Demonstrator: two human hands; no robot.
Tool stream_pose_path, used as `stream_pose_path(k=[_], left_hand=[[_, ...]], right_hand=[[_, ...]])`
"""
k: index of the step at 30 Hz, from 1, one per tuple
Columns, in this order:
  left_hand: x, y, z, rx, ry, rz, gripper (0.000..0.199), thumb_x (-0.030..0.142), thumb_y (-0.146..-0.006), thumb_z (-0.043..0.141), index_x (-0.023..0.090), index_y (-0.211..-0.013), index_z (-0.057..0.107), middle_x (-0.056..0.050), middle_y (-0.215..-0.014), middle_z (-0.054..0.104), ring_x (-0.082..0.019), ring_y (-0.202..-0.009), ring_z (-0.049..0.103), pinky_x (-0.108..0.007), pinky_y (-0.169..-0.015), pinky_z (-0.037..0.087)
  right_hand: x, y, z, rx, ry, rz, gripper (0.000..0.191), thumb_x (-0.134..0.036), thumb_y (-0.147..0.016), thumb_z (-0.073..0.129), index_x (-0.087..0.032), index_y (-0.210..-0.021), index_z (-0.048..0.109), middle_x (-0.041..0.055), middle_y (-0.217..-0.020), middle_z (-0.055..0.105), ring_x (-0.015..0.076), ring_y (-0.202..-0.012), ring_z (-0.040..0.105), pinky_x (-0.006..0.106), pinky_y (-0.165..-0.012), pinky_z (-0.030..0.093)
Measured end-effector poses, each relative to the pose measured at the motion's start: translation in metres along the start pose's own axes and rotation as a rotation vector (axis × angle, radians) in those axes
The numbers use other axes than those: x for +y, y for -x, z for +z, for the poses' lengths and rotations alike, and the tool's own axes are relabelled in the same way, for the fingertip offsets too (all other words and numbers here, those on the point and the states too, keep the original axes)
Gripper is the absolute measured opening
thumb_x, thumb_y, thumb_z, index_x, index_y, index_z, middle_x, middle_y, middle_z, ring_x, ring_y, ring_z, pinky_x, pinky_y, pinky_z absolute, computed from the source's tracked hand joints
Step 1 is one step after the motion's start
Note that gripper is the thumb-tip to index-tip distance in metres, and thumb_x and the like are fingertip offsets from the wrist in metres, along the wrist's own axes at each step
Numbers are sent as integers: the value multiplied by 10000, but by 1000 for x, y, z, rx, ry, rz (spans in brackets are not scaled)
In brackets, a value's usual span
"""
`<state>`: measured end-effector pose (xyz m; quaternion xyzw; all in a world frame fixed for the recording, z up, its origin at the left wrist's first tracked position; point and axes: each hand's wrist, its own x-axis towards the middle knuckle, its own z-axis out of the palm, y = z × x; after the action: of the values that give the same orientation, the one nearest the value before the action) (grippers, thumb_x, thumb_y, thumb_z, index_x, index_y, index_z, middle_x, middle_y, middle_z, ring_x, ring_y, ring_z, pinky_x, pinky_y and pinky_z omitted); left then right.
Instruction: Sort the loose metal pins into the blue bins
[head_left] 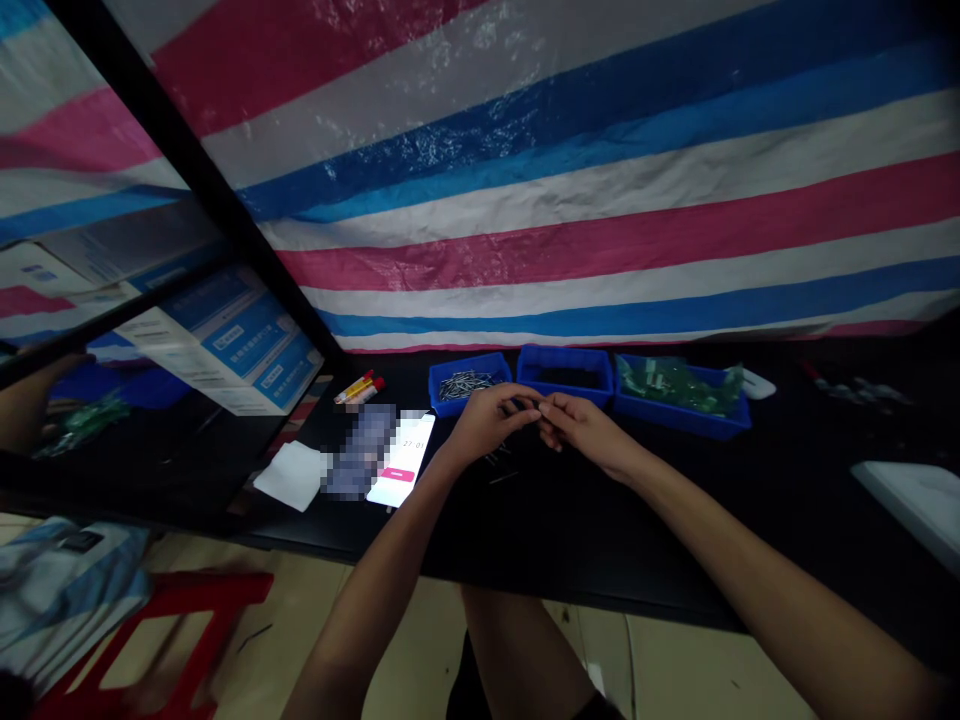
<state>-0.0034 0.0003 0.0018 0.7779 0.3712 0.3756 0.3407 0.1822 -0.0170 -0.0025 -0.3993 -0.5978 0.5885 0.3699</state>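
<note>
My left hand and my right hand meet over the black table, fingertips close together. Both are closed in a pinch; whatever lies between the fingers is too small and dark to make out. Just behind my left hand stands a blue tray of thin silvery metal pins. A middle blue tray, holding something dark, sits behind the fingertips. Beyond my right hand, another blue tray contains green plastic bags. A few loose pins lie on the tabletop below my left hand.
On the left are a lit phone, white paper and red-and-yellow tubes. A black frame post rises beside boxes. A white object lies right. Striped sheeting hangs behind; a red stool stands below.
</note>
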Motion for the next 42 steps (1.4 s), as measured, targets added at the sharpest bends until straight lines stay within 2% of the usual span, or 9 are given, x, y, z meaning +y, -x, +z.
stream_pose_path(k=[9, 17, 21, 24, 27, 32, 34, 38, 42], left_hand=[[1, 0, -3, -33, -96, -44, 177, 290, -814, 723, 184, -952, 691, 6, -770, 669, -97, -643, 582, -208, -630, 468], [2, 0, -3, -44, -68, -16, 167, 313, -816, 725, 165, -882, 684, 7, -769, 663, -89, -639, 561, -203, -628, 440], [2, 0, -3, 3, -12, -15, 168, 314, -813, 727, 160, -871, 691, 10, -750, 663, -84, -624, 559, -196, -609, 429], [1, 0, -3, 44, 48, -66, 206, 345, -809, 727, 154, -874, 687, 12, -711, 652, -82, -590, 552, -192, -576, 419], [0, 0, -3, 66, 118, -113, 230, 356, -812, 719, 145, -893, 678, -2, -731, 655, -87, -604, 564, -193, -566, 417], [-5, -1, -1, 68, 255, -140, 262, 375, -797, 730, 137, -886, 663, -16, -770, 664, -96, -652, 597, -212, -617, 463], [-6, -2, -1, 58, 290, -149, 280, 388, -790, 735, 136, -887, 661, -21, -786, 673, -99, -666, 606, -220, -636, 477], [-7, -2, -1, 49, 292, -149, 289, 382, -770, 755, 134, -892, 668, -25, -802, 685, -103, -693, 621, -222, -659, 487], [-5, -2, -3, 60, 179, -138, 267, 353, -771, 760, 144, -919, 684, -17, -791, 685, -94, -664, 606, -203, -616, 465]], right_hand=[[-2, -1, -5, 18, 87, -26, 368, -535, -836, 625, -171, -802, 586, -29, -591, 577, 109, -523, 500, 261, -549, 397], [-3, -1, -9, 30, 91, -34, 364, -529, -815, 652, -167, -807, 614, -29, -578, 592, 112, -521, 521, 260, -552, 416], [-8, 0, -10, 57, 112, -62, 364, -523, -823, 648, -161, -795, 637, -4, -625, 635, 114, -555, 559, 271, -601, 450], [-8, -1, -11, 80, 103, -94, 358, -495, -810, 673, -154, -919, 665, 22, -696, 682, 141, -618, 616, 306, -665, 500], [-6, -1, -11, 99, 158, -175, 383, -459, -804, 692, -161, -1041, 661, 57, -821, 720, 182, -716, 669, 353, -718, 540], [-4, 5, -9, 244, 594, -495, 242, -360, -937, 548, -212, -1072, 685, 87, -1007, 701, 216, -919, 660, 384, -843, 535], [-4, 8, -9, 244, 700, -593, 250, -322, -970, 489, -223, -1109, 672, 91, -1051, 688, 216, -981, 646, 384, -889, 526], [-3, 9, -9, 218, 784, -681, 254, -281, -991, 450, -222, -1124, 658, 88, -1041, 675, 197, -976, 642, 355, -888, 527], [0, 8, -11, 233, 814, -697, 252, -277, -993, 451, -206, -1128, 652, 97, -1042, 672, 199, -977, 643, 354, -888, 525]])
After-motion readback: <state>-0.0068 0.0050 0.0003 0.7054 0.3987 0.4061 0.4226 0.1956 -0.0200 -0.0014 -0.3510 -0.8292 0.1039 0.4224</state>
